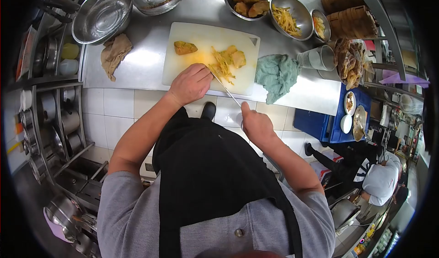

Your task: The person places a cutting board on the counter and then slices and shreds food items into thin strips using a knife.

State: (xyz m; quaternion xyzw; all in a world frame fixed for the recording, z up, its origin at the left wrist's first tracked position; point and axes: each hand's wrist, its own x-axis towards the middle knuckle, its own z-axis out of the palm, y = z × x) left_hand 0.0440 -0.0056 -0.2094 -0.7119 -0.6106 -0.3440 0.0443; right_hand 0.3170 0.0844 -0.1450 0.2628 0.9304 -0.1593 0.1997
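My right hand grips a knife by its handle, in front of the counter edge. The blade slants up and left onto a white cutting board. Its tip end lies beside my left hand, whose curled fingers press down on the board; whatever is under them is hidden. Right of those fingers spreads a pile of yellow vegetable strips. Thicker cut chunks touch the pile on its right. A yellow-brown vegetable piece rests at the board's upper left.
A brown cloth and a green towel flank the board. Behind it stand a strainer, a bowl of vegetable chunks and a bowl of strips. A clear container stands at right. Another person bends at far right.
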